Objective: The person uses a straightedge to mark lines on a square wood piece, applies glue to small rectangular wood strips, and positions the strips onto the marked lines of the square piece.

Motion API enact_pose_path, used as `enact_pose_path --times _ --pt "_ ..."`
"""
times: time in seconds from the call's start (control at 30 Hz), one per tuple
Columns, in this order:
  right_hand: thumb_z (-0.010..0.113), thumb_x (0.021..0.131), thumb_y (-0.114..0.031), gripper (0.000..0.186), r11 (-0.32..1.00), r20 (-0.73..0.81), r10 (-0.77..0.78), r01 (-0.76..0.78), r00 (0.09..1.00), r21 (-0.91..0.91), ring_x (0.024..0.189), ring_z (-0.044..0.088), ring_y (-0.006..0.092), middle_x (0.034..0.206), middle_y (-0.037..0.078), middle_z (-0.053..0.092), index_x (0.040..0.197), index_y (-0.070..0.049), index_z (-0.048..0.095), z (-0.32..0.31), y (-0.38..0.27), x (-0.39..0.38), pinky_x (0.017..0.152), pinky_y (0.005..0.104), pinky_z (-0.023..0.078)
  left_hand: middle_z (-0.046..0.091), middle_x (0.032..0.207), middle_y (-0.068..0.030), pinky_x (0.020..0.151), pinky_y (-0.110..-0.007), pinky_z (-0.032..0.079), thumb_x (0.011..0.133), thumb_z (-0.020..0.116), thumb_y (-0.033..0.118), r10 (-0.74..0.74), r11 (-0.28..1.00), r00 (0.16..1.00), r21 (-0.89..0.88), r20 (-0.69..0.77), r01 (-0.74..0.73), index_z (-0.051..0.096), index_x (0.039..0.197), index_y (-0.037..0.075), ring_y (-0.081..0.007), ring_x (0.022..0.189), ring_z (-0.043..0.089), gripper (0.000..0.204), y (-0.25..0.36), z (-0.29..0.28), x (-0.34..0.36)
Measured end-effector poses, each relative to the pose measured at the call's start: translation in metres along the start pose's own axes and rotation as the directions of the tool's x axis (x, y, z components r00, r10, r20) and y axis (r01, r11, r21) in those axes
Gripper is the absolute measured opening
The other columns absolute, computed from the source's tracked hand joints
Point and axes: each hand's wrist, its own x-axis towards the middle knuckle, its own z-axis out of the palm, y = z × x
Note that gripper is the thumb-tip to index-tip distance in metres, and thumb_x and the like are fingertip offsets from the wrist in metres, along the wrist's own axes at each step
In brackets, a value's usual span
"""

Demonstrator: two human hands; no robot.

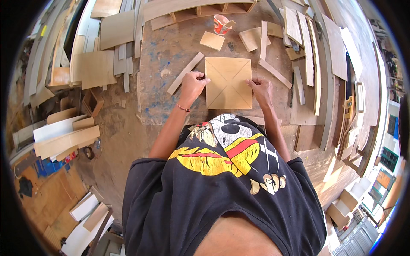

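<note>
Left hand point(194, 87) and right hand point(261, 90) each close thumb and fingers on a side edge of the square board point(229, 85), which lies between them, over the bench point(159, 100); whether it rests flat or is lifted slightly, I cannot tell.

Marking looks done: dark diagonal lines run in from the board's corners, fainter toward its middle. Nothing is visibly fixed to its upper face, so joining anything to it, if that belongs to this work, seems yet to be done.

Just left of the board lies a loose wooden strip point(185, 73), angled; just right of it, a slanting strip point(275, 74). Beyond the board's far edge sits a small wooden block point(212, 40), and beyond its far right corner a longer strip point(263, 40) lies over a flat offcut point(250, 39). Whether the two right-hand strips are joined where they meet is unclear. Farther beyond the board stand a red-and-white cup point(221, 25) and, farthest, a wooden frame with compartments point(199, 11), apparently a separate piece.
</note>
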Motion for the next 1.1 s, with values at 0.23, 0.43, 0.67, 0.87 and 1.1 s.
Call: enact_pose_path --times 0.23,0.43,0.67,0.87,1.1 --pt "0.076 0.066 -0.027 0.030 1.000 0.057 0.022 -0.021 0.998 -0.014 0.053 0.055 0.0109 0.062 0.009 0.063 0.082 -0.003 0.070 0.000 0.000 0.001 0.053 0.0288 0.042 0.064 0.084 -0.0230 0.068 -0.038 0.049 0.061 0.077 0.021 -0.033 0.987 0.999 0.159 -0.003 0.033 0.060 0.091 -0.010 -0.0329 0.077 0.063 0.046 0.008 0.013 -0.005" --pt "0.078 0.064 -0.025 0.029 1.000 0.026 -0.007 0.007 1.000 0.004 0.054 0.055 0.0110 0.061 0.008 0.063 0.081 -0.003 0.070 0.004 0.012 0.008 0.052 0.0292 0.042 0.064 0.077 -0.0205 0.065 -0.037 0.049 0.061 0.077 0.018 -0.015 0.992 0.999 0.126 -0.045 0.021 0.059 0.082 -0.006 -0.0310 0.072 0.063 0.037 0.004 0.022 -0.004" --pt "0.078 0.064 -0.017 0.026 0.989 0.038 0.035 -0.040 0.999 0.144 0.059 0.058 0.0099 0.064 0.006 0.064 0.078 0.001 0.067 0.002 0.012 0.005 0.056 0.0269 0.045 0.064 0.074 -0.0154 0.061 -0.034 0.047 0.064 0.073 0.008 0.012 1.000 1.000 0.007 -0.006 -0.012 0.059 0.085 -0.003 -0.0254 0.067 0.062 0.027 0.007 0.018 -0.011" --pt "0.072 0.068 -0.001 0.026 0.892 0.168 -0.040 -0.041 0.985 0.451 0.071 0.060 0.0090 0.080 0.006 0.065 0.092 0.001 0.062 -0.035 -0.026 -0.022 0.064 0.0223 0.048 0.064 0.076 -0.0075 0.061 -0.028 0.048 0.069 0.068 -0.002 0.085 0.944 0.995 -0.315 -0.049 -0.096 0.058 0.087 -0.002 -0.0147 0.068 0.061 0.021 0.036 0.002 -0.035" --pt "0.067 0.069 0.007 0.020 0.861 -0.033 -0.302 0.287 0.953 0.419 0.079 0.060 0.0105 0.084 0.002 0.063 0.085 -0.005 0.062 -0.052 -0.072 -0.010 0.071 0.0242 0.051 0.062 0.085 -0.0053 0.066 -0.023 0.048 0.071 0.066 -0.005 0.263 0.874 0.936 -0.353 -0.233 -0.334 0.060 0.090 0.000 -0.0109 0.074 0.058 0.021 0.058 -0.014 -0.014"
